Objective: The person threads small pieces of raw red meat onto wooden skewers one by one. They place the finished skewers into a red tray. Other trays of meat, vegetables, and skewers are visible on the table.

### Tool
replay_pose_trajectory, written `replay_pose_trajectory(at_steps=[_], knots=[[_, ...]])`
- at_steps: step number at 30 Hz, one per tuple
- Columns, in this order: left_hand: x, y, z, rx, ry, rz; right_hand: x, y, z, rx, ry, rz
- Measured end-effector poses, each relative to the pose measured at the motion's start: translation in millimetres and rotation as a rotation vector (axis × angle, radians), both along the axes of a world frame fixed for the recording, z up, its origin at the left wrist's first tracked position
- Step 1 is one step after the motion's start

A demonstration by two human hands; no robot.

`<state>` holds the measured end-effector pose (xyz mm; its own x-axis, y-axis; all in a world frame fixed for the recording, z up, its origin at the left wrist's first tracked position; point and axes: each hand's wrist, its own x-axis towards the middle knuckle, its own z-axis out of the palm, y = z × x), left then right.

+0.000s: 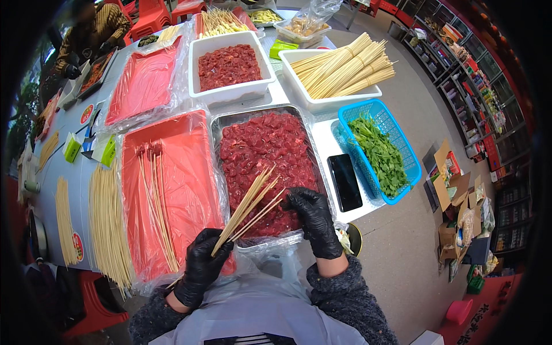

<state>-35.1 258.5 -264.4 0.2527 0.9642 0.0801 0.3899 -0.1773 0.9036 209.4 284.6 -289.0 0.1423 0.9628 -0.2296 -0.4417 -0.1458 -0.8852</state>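
My left hand (205,260), in a black glove, is closed around a bundle of bamboo skewers (248,198) whose tips fan up and to the right. My right hand (314,219), gloved too, hovers over the right side of a metal tray (265,246) of raw red meat pieces (264,144). Its fingers are bent together close to the skewer tips; what they pinch is hidden. Left of the meat, a red plastic-lined tray (190,172) holds several skewers (156,201) with meat at their far ends.
Loose skewers (106,224) lie at the left. Behind stand another red tray (144,80), a white tub of meat (230,95) and a white tub of skewers (328,103). A phone (345,183) and a blue basket (411,167) of green herbs sit right. Across the table is a person (95,31).
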Motion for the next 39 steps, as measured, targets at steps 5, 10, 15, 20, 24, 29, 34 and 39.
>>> replay_pose_trajectory(at_steps=[5,10,15,20,24,29,34,39], knots=[[3.7,0.9,-0.9,0.020,-0.003,-0.003,-3.8,1.3,-4.5,0.025,-0.012,0.005],[8.9,3.5,-2.0,0.010,-0.051,-0.004,-10.8,-0.7,-5.5,0.010,-0.008,0.046],[5.8,-1.4,-5.8,-0.193,-0.307,0.021,-4.6,1.7,-4.8,0.045,-0.066,0.012],[0.2,-5.1,-13.0,-0.359,-0.459,0.058,-8.1,4.2,-4.7,0.066,-0.072,0.052],[-2.7,-1.1,-4.4,-0.482,-0.493,-0.002,-8.1,5.6,-6.7,0.064,-0.130,0.049],[-10.5,6.9,-4.8,-0.587,-0.359,-0.094,-3.5,4.9,-11.2,0.086,-0.385,0.068],[-12.7,6.6,-12.0,-0.487,-0.310,-0.099,-3.5,-7.5,-19.8,0.389,-1.230,0.256],[-10.4,4.6,-12.8,-0.455,-0.382,-0.073,-9.9,-1.9,-35.7,0.535,-1.457,0.322]])
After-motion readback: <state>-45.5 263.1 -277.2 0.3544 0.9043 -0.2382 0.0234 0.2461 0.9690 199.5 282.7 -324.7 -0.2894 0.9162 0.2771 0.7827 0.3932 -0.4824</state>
